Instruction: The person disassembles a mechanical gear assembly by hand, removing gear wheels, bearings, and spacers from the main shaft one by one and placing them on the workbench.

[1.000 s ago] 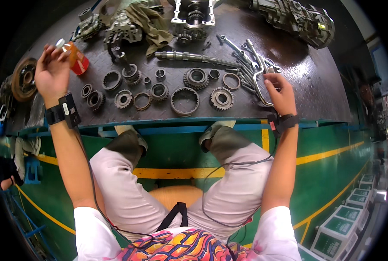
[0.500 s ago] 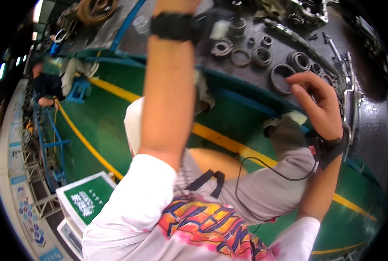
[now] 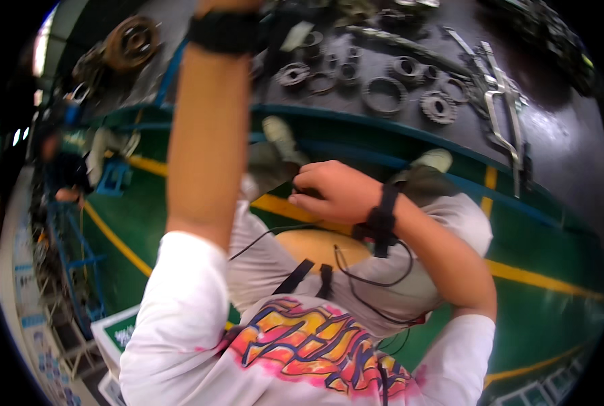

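Note:
My right hand is in front of the bench edge, above my lap. Its fingers are curled together and the thumb lies beneath them; whatever they may hold is hidden. A black strap circles that wrist, with a thin black cable hanging from it. My left forearm stretches up toward the bench with a black wristband, and its hand is cut off by the top edge. Nearest the bench edge lie a large toothed ring and a toothed gear. A smaller gear lies close to my left forearm.
Bent metal rods lie at the bench's right, near a long shaft. A rusty round part sits at far left. Below me is a round stool seat. Another person sits by a blue stool at left.
My right hand has drawn back from the toothed ring, leftward and down over my lap. The view has shifted, so bench parts appear farther left. My left arm still reaches up.

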A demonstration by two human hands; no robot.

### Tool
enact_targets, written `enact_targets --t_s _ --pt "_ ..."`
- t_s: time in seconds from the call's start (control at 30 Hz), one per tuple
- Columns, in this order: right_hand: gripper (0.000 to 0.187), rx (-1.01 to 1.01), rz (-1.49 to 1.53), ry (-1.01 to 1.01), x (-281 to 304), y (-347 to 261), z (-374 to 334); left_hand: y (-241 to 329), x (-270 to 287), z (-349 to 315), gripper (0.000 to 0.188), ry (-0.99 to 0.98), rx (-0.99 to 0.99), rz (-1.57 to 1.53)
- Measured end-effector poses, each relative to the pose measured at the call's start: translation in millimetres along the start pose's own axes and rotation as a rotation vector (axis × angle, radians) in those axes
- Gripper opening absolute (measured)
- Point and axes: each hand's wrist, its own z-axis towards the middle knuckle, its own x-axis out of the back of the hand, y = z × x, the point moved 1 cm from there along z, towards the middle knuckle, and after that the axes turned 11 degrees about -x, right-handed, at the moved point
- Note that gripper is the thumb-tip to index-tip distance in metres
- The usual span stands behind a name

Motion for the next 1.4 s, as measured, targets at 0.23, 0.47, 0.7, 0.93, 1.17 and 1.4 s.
enact_targets --t_s 0.23,0.47,0.7,0.93,1.17,1.4 --pt "0.032 -0.245 0.112 -0.117 -13.9 26.8 -19.3 -56.0 102.4 -96.9 0.018 -0.265 0.236 0.107" --pt "0.041 -0.360 -0.170 -0.247 10.6 6.5 -23.7 -94.7 142.4 -142.3 0.019 0.202 0.540 0.030" --pt "0.030 -0.468 0.112 0.476 181.4 -6.5 -25.1 -105.1 167.5 -130.8 0.019 0.223 0.408 0.083" --pt "0.029 -0.708 -0.285 1.140 266.7 116.3 -140.9 -154.5 141.4 -156.0 0.029 0.019 0.485 0.249" --pt "0.034 -0.798 -0.291 1.089 239.9 127.6 -163.1 -145.2 109.9 -159.7 0.041 -0.124 0.567 0.152" --pt "0.027 -0.766 -0.492 1.076 237.7 121.3 -167.0 -142.8 100.3 -164.2 0.040 -0.134 0.586 0.083"
